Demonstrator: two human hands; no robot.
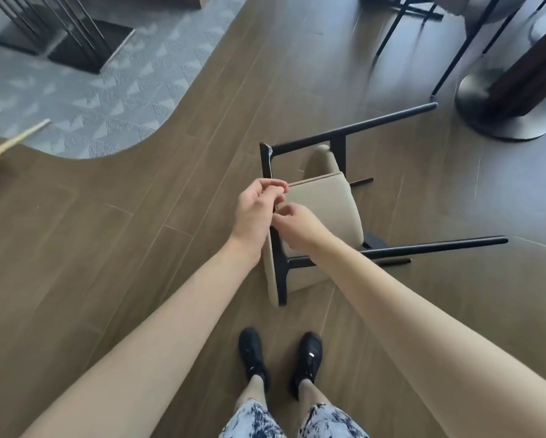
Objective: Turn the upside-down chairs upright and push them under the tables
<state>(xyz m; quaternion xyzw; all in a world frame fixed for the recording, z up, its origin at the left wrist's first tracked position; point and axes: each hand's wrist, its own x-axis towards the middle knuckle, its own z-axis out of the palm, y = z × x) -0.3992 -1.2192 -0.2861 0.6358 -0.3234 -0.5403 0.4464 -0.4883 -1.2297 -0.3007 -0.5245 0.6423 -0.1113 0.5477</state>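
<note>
- The chair (325, 203) is lying tipped over on the wood-plank floor (107, 248), directly ahead of the person's black shoes (308, 358).
- Its beige padded seat and backrest are sitting in a black frame; two long black legs are pointing right.
- The left hand (257, 210) is curling its fingers at the seat's edge.
- The right hand (297, 226) is pinching the same edge, fingers bent together.
- A round table base (505, 105) is standing nearby, upper right.
</note>
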